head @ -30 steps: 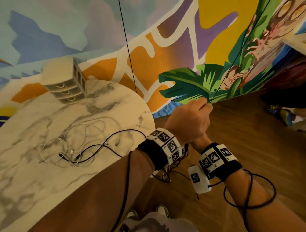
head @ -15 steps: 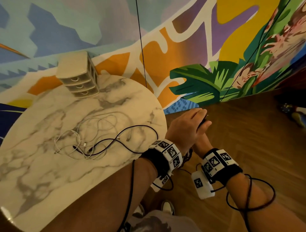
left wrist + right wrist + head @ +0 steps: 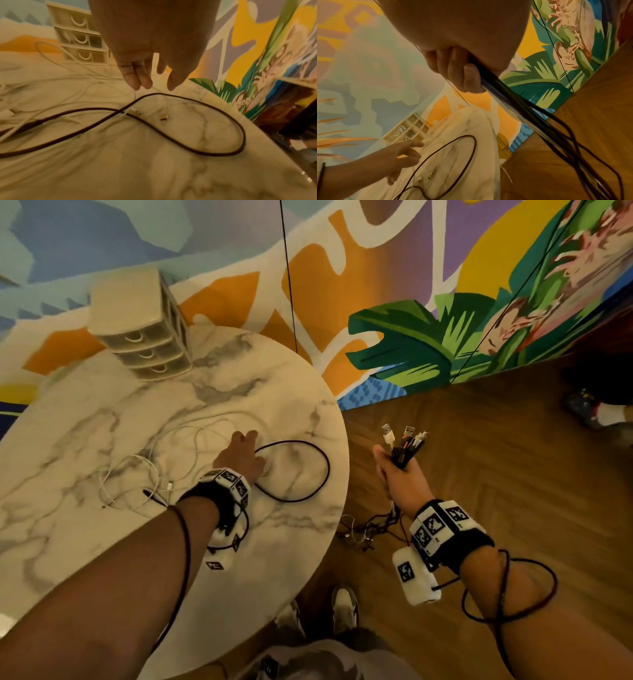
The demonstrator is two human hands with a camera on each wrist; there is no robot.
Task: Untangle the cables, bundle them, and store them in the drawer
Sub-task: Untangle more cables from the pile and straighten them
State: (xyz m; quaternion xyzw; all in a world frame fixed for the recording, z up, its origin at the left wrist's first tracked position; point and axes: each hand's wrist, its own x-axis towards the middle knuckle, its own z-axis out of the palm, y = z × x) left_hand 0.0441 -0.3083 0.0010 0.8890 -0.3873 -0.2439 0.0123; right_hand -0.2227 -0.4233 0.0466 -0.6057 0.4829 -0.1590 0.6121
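Cable bundle (image 3: 406, 448) right of centre in the head view, plugs up, fingers of the right hand (image 3: 399, 479) curled tight round it, loose ends trailing to the floor (image 3: 513, 460). Black cable (image 3: 308, 470) looped mid-frame on the marble table (image 3: 102, 542), white cables (image 3: 171, 453) tangled left of it. Left hand (image 3: 241, 458) over them, fingers relaxed and spread, holding nothing. Drawer unit (image 3: 144, 337) upper left, drawers closed.

No legible text, brand or number was found. Only black-and-white square code markers stood on the left wristband (image 3: 228, 481) and right wristband (image 3: 442, 523), lower middle and lower right; they carried no readable characters.
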